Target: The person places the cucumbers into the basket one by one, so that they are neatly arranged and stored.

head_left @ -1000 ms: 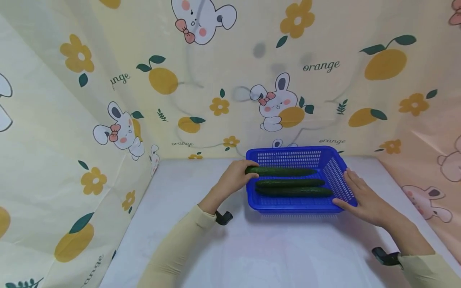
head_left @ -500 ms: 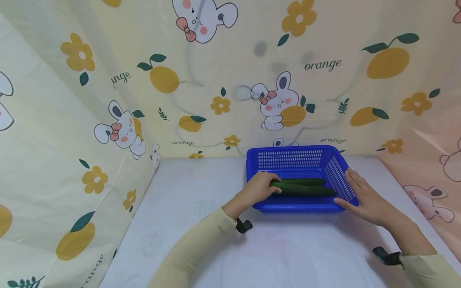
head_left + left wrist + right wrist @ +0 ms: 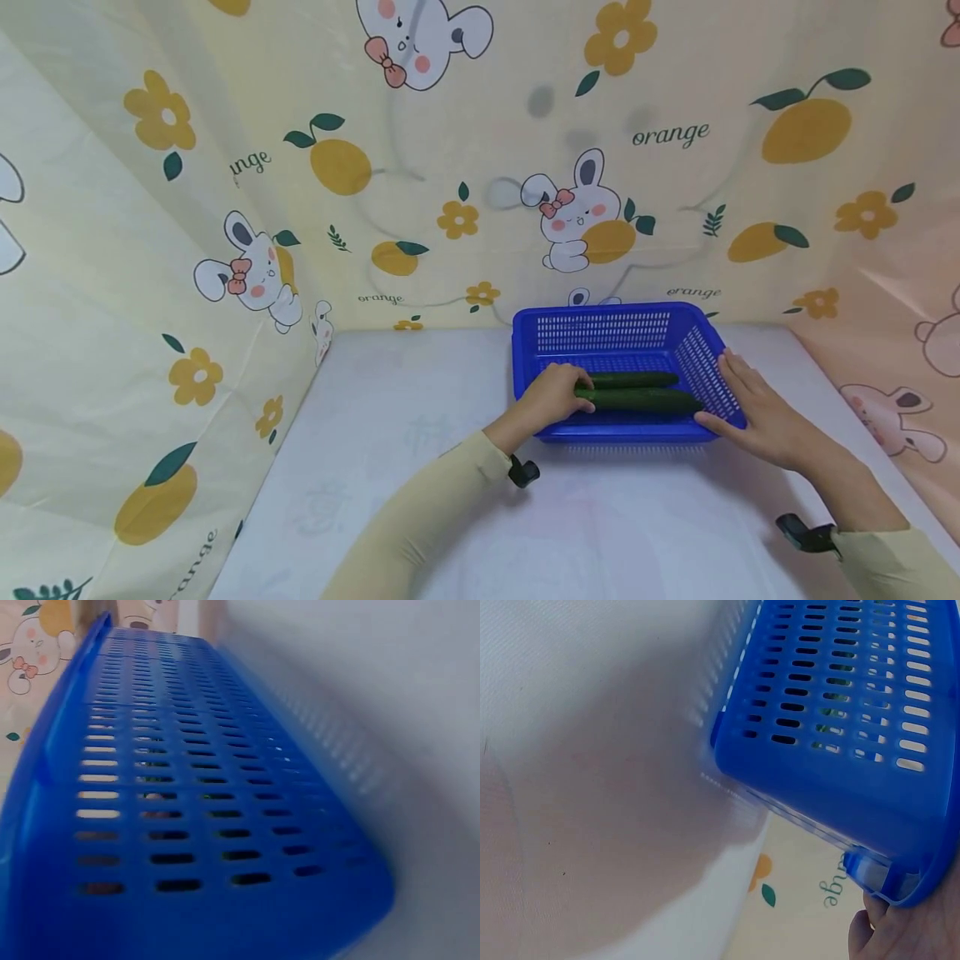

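Observation:
Inside the blue plastic basket [image 3: 615,432], my left hand [image 3: 553,396] grips the left end of a long dark green cucumber [image 3: 641,400], which lies crosswise near the basket's front. Just behind it lies another cucumber [image 3: 633,380], its left end partly covered by my fingers. Whether a further cucumber sits under the held one cannot be seen. My right hand [image 3: 761,425] rests against the basket's right end, fingers straight along the rim and thumb at the front right corner. In the left wrist view the slotted basket wall [image 3: 187,765] hides the hand.
The basket stands on a white-covered table [image 3: 420,400], near its back edge. A patterned cloth [image 3: 450,125] with rabbits and oranges hangs behind and at both sides. A dark wrist camera [image 3: 523,472] sits under my left wrist.
My left hand has carried a cucumber from the back of the basket toward its front and right, over the others. The right hand has stayed on the basket.

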The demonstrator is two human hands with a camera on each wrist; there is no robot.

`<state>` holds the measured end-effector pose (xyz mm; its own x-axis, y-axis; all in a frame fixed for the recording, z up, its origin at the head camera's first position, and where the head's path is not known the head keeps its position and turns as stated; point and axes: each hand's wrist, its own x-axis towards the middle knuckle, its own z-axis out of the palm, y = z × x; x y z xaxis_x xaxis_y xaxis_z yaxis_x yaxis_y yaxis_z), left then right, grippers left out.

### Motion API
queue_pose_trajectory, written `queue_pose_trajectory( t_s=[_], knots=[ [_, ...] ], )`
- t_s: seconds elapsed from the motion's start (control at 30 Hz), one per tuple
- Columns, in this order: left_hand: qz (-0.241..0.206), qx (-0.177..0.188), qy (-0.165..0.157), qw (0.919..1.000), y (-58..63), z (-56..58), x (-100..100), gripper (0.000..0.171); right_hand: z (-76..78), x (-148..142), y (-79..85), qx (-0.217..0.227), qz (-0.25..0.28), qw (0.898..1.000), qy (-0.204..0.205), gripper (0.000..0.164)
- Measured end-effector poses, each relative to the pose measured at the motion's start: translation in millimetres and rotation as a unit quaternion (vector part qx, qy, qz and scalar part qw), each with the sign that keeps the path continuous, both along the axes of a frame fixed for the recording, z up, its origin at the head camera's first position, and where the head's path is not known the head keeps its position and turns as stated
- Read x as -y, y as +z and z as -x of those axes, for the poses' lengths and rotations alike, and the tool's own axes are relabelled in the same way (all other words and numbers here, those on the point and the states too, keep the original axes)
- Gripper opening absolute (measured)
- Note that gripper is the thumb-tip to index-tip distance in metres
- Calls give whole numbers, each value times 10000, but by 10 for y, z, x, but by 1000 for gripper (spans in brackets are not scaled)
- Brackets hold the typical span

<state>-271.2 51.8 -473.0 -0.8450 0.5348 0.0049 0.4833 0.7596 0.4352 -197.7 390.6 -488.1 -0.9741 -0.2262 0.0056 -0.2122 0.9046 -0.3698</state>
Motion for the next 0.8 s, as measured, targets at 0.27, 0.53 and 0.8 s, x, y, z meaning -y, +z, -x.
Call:
queue_pose_trajectory(
  t_s=[0.27,0.53,0.8],
  knots=[
    [934,-354,102,9949,-168,49,-35,35,17,-6,11,-3,-27,10000,33,112],
    [1533,-708,306,9852,-167,61,-5,38,13,1,-6,-25,29,10000,70,111],
    [322,-202,185,9991,84,145,171,22,7,-8,-1,12,80,9999,71,111]
  ],
)
